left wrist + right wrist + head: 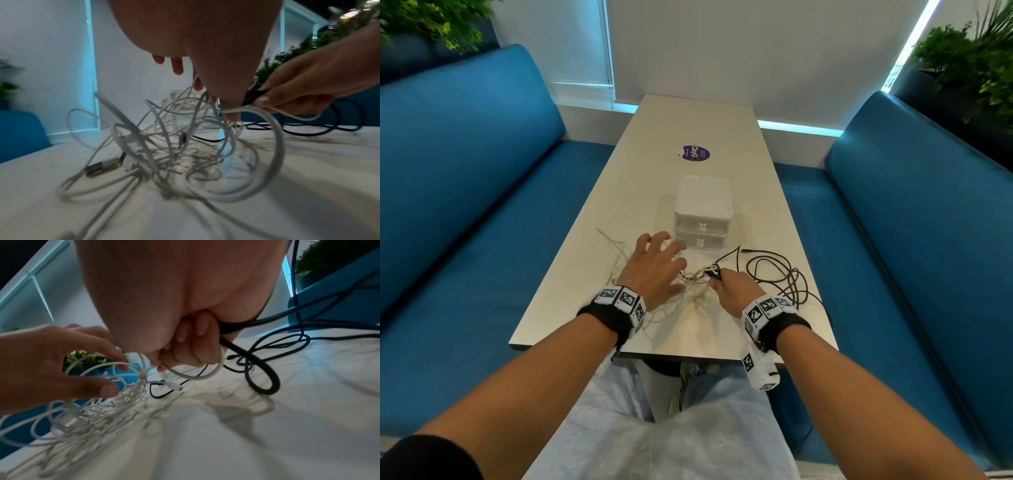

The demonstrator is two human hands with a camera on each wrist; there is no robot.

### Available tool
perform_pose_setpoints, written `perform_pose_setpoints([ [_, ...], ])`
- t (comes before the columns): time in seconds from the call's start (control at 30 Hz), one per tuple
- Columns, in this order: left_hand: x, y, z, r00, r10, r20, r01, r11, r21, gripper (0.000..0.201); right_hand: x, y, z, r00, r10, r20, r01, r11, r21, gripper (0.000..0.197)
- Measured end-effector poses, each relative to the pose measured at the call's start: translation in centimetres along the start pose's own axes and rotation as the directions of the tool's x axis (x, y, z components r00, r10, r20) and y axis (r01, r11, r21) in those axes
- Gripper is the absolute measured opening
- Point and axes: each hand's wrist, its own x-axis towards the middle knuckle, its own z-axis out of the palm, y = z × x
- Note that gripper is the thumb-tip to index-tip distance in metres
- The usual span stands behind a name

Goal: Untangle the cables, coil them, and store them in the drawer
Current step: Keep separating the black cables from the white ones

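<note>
Blue benches (465, 192) flank a pale table (702, 116). White cables (164, 146) lie tangled under the left hand (654, 263), fingers spread. Right hand (732, 284) pinches a black cable (774, 274) (loops trailing right) and a white loop. Drawers (702, 219) sit closed beyond.

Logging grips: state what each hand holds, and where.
Right hand pinches the black cable and a white cable loop mid-length. Left hand, fingers spread, grips nothing.
</note>
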Motion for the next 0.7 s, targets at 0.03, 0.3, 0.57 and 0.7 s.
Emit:
perform_pose_setpoints([
  [0.03,0.0,0.6,-0.1,0.999,0.039,-0.006,-0.039,0.999,0.026,0.034,0.0,-0.1,0.0,1.000,-0.006,-0.008,0.006,1.000,0.016,0.039],
  [0.3,0.5,3.0,1.1,0.998,0.019,0.062,0.000,0.958,-0.285,0.025,-0.4,0.0,0.0,0.997,-0.019,-0.070,0.026,0.995,0.098,0.039],
  [0.57,0.6,2.2,1.8,0.996,-0.019,0.086,0.038,0.974,-0.224,0.018,-0.6,0.0,0.3,0.999,-0.024,-0.044,0.029,0.994,0.108,0.039],
  [0.7,0.5,1.9,1.0,0.995,-0.077,0.065,0.087,0.981,-0.176,0.028,-0.3,-0.2,0.1,0.998,-0.020,-0.054,0.026,0.993,0.119,0.040],
])
